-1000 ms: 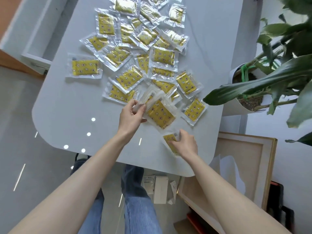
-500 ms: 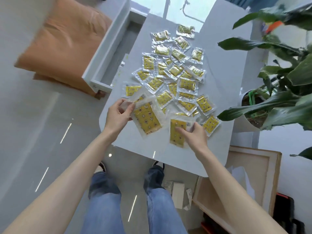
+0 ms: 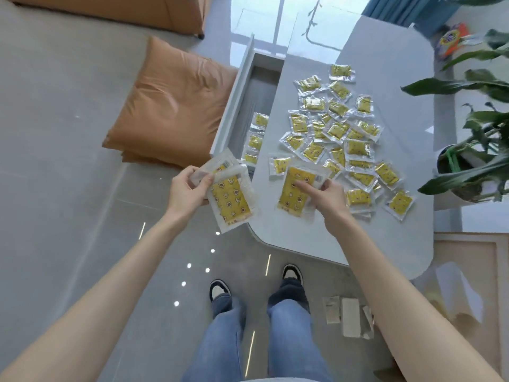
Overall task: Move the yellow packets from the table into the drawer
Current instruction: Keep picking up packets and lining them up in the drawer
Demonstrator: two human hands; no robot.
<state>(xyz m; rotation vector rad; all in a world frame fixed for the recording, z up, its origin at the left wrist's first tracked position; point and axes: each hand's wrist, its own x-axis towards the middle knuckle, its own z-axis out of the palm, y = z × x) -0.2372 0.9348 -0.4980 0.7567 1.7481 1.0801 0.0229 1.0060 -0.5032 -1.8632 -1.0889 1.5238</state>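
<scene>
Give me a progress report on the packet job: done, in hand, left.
Done: a few yellow packets lie in the open drawer. In hand: the left hand grips a small stack of packets off the table's edge near the drawer, and the right hand holds a single packet at the table's near end. Left: most of the job, a wide spread of loose packets on the table.
</scene>
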